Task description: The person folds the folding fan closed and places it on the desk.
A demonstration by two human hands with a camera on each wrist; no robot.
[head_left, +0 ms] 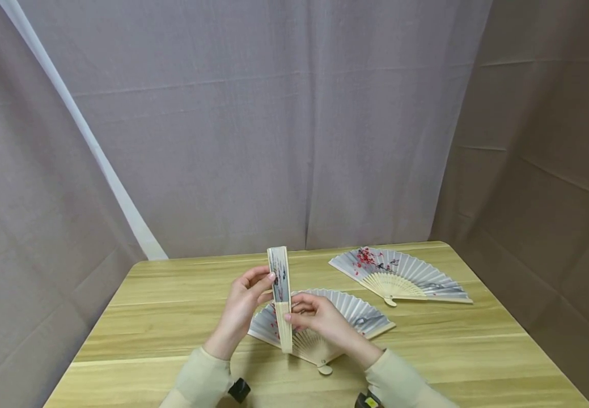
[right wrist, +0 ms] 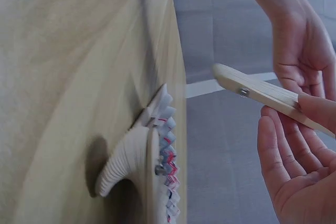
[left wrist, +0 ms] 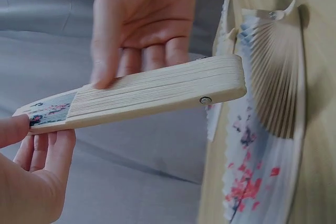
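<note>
Head view: folded fan [head_left: 280,294] stands upright, pinched between both hands' fingers [head_left: 268,279].

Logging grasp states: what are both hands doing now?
Left hand: pinches the closed fan near its top.
Right hand: holds the same fan lower down.

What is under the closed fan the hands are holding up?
An open fan lies on the wooden table beneath the closed fan. The right hand covers its middle, so part of its picture is hidden.
</note>
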